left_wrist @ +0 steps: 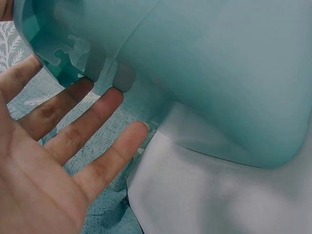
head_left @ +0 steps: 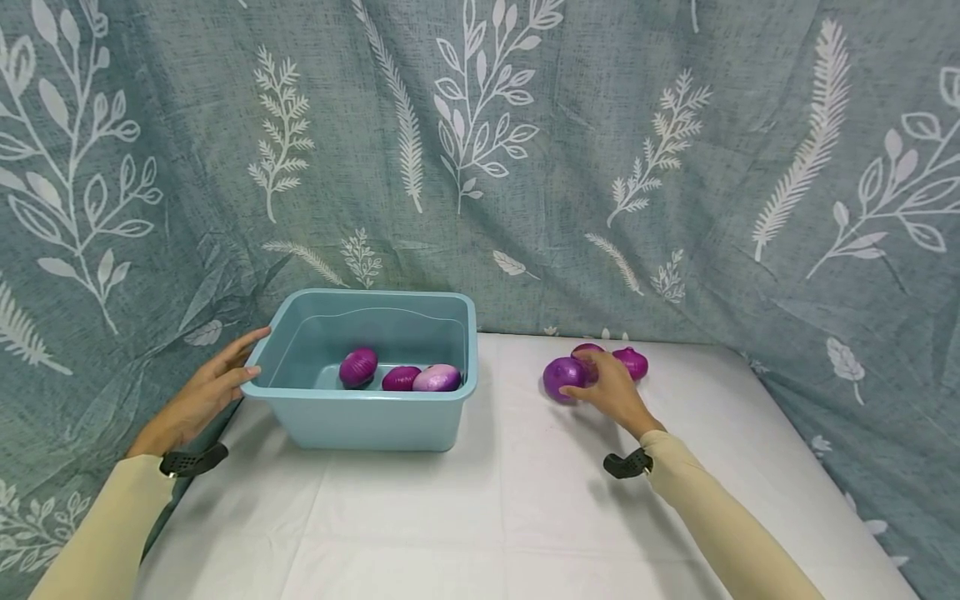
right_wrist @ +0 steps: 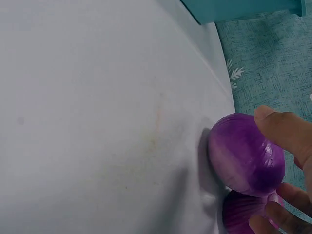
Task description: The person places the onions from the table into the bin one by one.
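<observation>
With our right hand (head_left: 613,392) we're gripping a purple onion (head_left: 559,377); our spread left hand (head_left: 201,396) is touching a blue tub (head_left: 363,423).

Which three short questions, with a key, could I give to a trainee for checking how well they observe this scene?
1. How many onions can be seen inside the blue tub?

2. True or false: the left hand is at the tub's left end.

3. Where is the right hand?
A) Inside the tub
B) At a glossy onion on the white cloth
C) On the tub's rim

Key: 1. Three; 2. True; 3. B
</observation>
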### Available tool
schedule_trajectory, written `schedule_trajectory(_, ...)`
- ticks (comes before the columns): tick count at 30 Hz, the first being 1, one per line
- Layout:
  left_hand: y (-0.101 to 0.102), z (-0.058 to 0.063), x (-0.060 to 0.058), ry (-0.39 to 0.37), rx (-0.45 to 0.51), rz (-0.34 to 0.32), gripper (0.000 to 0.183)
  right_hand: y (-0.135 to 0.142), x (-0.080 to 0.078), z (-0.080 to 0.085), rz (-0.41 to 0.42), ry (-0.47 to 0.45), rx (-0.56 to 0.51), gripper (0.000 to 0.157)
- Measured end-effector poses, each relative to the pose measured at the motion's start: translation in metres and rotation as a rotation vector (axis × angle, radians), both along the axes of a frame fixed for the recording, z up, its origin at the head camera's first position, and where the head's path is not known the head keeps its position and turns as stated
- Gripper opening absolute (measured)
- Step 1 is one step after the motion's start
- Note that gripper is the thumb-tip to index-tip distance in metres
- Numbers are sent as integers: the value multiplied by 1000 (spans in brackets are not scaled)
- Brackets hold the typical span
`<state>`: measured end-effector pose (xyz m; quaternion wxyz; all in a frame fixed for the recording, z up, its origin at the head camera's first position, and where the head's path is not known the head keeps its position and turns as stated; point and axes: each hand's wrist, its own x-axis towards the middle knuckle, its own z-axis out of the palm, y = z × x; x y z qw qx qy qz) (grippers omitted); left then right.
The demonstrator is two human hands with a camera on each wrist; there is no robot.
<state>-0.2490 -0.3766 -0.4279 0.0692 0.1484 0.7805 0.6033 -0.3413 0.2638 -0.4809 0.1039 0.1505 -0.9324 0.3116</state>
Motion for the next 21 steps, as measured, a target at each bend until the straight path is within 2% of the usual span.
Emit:
schedule_trajectory(10,-1,-2,1,-5,-15,9,64,-3,0,-14,-10,-35,65,81)
schedule_trajectory(21,-3,-1,1,5,-31,4,64,-9,1,-21,-15,-42,49,80)
